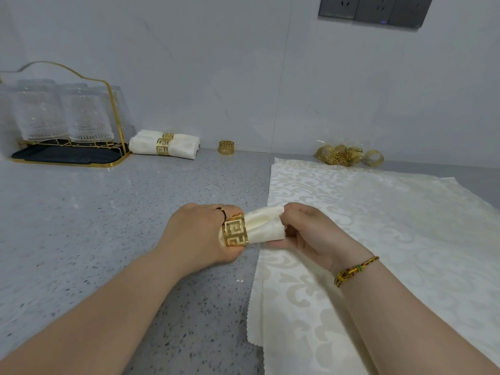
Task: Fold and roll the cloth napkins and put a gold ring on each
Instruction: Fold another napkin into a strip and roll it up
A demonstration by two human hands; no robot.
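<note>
Your left hand [197, 234] is curled round the gold ring [235, 230], with the fingers wrapped behind and under it. The ring sits on the left end of the rolled napkin [263, 226]. Your right hand [311, 234] pinches the roll's right end between thumb and fingers, and a beaded bracelet [354, 270] shows on that wrist. You hold the roll level between both hands, just above the middle of the counter [108, 212], over the left edge of the flat napkins [378, 226] spread across the counter's right side.

Along the back edge of the counter, against the wall, two finished napkins [165, 144] lie side by side, each with a ring round its middle. A single ring [226, 148] stands just to their right. Further right along that back edge, a pile of rings [341, 155] touches the far edge of the flat napkins. At the back left corner stands a gold wire rack [113, 117] holding upturned glasses [81, 117].
</note>
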